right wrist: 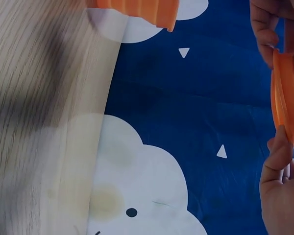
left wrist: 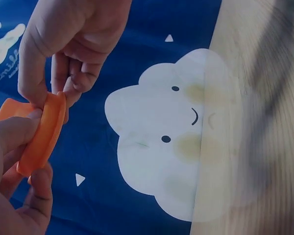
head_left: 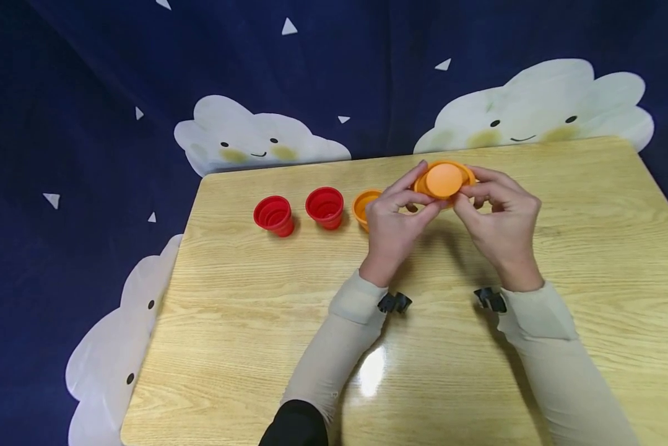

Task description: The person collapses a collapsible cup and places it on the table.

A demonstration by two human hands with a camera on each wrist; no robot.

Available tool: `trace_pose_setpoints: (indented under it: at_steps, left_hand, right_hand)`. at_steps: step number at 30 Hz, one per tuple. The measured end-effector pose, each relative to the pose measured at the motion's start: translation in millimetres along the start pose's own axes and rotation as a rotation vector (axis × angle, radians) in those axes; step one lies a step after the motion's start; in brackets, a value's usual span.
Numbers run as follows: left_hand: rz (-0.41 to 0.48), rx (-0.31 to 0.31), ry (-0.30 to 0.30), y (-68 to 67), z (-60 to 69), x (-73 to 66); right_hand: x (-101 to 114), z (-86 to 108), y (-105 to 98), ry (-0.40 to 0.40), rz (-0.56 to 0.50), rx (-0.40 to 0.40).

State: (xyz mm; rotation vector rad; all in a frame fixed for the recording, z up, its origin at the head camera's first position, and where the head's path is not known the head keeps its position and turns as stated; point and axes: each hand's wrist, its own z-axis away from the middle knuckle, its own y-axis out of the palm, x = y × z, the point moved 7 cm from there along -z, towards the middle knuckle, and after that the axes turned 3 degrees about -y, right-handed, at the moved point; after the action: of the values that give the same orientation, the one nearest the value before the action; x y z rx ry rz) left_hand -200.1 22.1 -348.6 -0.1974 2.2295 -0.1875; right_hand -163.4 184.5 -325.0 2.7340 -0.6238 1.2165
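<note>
Both hands hold one orange collapsible cup (head_left: 444,179) above the table's far part, its round base facing the head camera. The left hand (head_left: 397,226) pinches its left side and the right hand (head_left: 503,223) pinches its right side, thumbs near the lower rim. In the left wrist view the orange cup (left wrist: 45,132) looks partly flattened, with fingers on its rim. The right wrist view shows the cup (right wrist: 286,95) edge-on between the hands. A second orange cup (head_left: 364,207) stands on the table, partly hidden behind the left hand.
Two red cups (head_left: 325,207) (head_left: 273,214) stand upright left of the orange one on the wooden table (head_left: 244,322). Behind the table hangs a dark blue cloth (head_left: 367,68) with white clouds and triangles.
</note>
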Motion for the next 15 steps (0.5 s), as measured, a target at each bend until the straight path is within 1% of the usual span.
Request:
trace_pose_setpoints:
  at_steps: [4,7,10,15]
  left_hand:
    - [0.063,-0.002,-0.033,-1.1,-0.2,2.1]
    - [0.102,-0.005,-0.06,-1.8,-0.4,3.1]
    - [0.142,0.002,-0.109,-1.2,-0.6,5.7]
    - [0.245,0.003,-0.19,0.2,-1.2,10.7]
  right_hand:
    - [-2,0.3,0,0.044,-0.062,0.007]
    - [-12,1.4,-1,0.071,-0.135,0.019]
    - [-24,2.9,-3,0.094,-0.189,0.034]
    - [-34,3.6,-5,0.116,-0.193,0.06]
